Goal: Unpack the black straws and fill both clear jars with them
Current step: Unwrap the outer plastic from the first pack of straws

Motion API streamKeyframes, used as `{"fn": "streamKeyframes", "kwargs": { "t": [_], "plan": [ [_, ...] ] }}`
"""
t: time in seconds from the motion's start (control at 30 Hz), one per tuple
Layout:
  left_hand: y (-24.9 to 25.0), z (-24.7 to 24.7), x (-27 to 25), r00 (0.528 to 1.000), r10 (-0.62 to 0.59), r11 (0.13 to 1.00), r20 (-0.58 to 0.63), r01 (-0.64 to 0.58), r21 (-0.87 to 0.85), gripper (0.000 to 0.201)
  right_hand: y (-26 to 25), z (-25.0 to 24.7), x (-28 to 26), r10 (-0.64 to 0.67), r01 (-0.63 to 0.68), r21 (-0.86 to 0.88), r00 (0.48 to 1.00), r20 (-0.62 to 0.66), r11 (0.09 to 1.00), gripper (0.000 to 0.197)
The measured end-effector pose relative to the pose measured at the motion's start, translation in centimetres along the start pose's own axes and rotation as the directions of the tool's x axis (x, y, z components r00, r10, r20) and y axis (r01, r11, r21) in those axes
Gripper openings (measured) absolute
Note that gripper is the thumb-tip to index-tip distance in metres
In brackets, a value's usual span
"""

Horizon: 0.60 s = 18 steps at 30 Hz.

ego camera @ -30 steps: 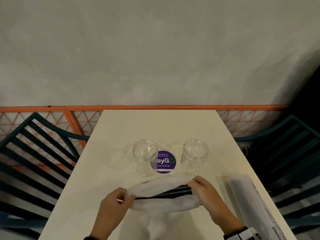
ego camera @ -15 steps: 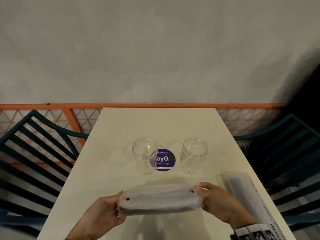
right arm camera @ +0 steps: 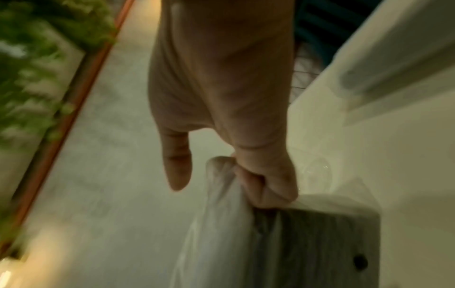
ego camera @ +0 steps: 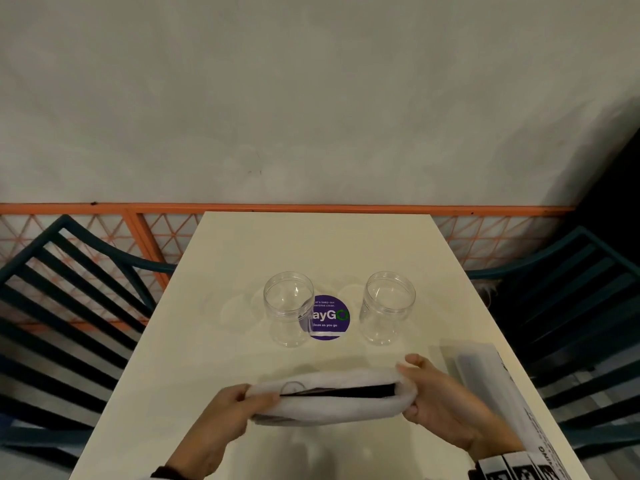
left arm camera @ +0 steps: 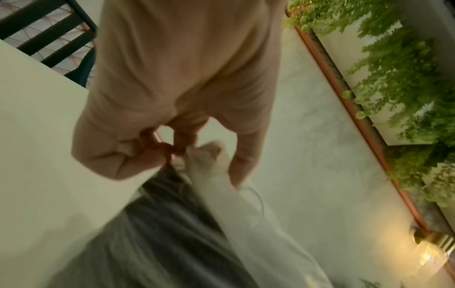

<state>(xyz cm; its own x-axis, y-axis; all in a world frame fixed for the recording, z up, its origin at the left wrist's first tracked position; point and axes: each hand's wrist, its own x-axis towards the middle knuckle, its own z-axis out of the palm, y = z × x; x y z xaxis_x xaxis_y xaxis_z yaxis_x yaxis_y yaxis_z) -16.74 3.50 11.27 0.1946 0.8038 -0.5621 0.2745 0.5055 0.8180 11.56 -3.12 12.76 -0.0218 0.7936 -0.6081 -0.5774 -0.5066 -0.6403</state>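
Purple, round and stuck flat to the cream table (ego camera: 242,258), a sticker (ego camera: 329,318) between the two jars carries white and green lettering: "ayG" shows large, with the small lines "Let's keep our pantries clean" above and "Clean as you go" below; its left edge is seen through the left jar. At the near right edge of the table lies a second long plastic packet (ego camera: 485,382), and black capitals run along its near end, too cropped to read.

Both clear jars stand upright, open-mouthed and with nothing in them, the left jar (ego camera: 288,308) and the right jar (ego camera: 387,306) well apart in the middle of the table.

Nearer, a white plastic bag (ego camera: 332,400) is held crosswise above the table. A dark band of black straws (ego camera: 346,392) shows in its opening. The left hand (ego camera: 228,410) pinches the bag's left end between thumb and curled fingers; the right hand (ego camera: 440,403) clenches the right end, its thumb sticking out free.
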Motion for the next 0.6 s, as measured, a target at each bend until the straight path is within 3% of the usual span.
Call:
{"fn": "streamKeyframes", "kwargs": {
  "t": [0.1,0.2,0.3,0.4,0.47,0.6],
  "plan": [
    [0.2,0.5,0.7,0.959,0.152,0.987,-0.238,-0.134,0.09,0.022,0.6,1.2,0.2,-0.073,0.069,-0.37,0.997,0.004,0.926,0.037],
    [0.4,0.5,0.7,0.904,0.311,0.928,-0.292,-0.222,0.3,0.029,1.4,1.9,1.0,-0.204,0.12,-0.629,0.977,-0.063,0.768,0.028],
    [0.0,0.3,0.8,0.92,0.336,0.89,-0.202,-0.24,0.387,0.036,1.6,1.7,1.3,-0.272,0.129,-0.644,0.954,-0.127,0.754,0.014],
    [-0.2,0.3,0.7,0.909,0.376,0.896,-0.18,-0.308,0.32,0.035,1.5,0.5,1.9,-0.288,0.126,-0.502,0.922,-0.258,0.856,0.029],
    [-0.3,0.6,0.5,0.901,0.404,0.893,-0.159,-0.351,0.281,0.045,1.6,-0.3,2.5,-0.292,0.118,-0.459,0.898,-0.329,0.88,0.036],
    [-1.6,0.7,1.4,0.877,0.478,0.811,-0.058,-0.415,0.413,0.066,1.9,-0.7,3.4,-0.344,0.117,-0.545,0.877,-0.335,0.83,0.036]
  ]
}}
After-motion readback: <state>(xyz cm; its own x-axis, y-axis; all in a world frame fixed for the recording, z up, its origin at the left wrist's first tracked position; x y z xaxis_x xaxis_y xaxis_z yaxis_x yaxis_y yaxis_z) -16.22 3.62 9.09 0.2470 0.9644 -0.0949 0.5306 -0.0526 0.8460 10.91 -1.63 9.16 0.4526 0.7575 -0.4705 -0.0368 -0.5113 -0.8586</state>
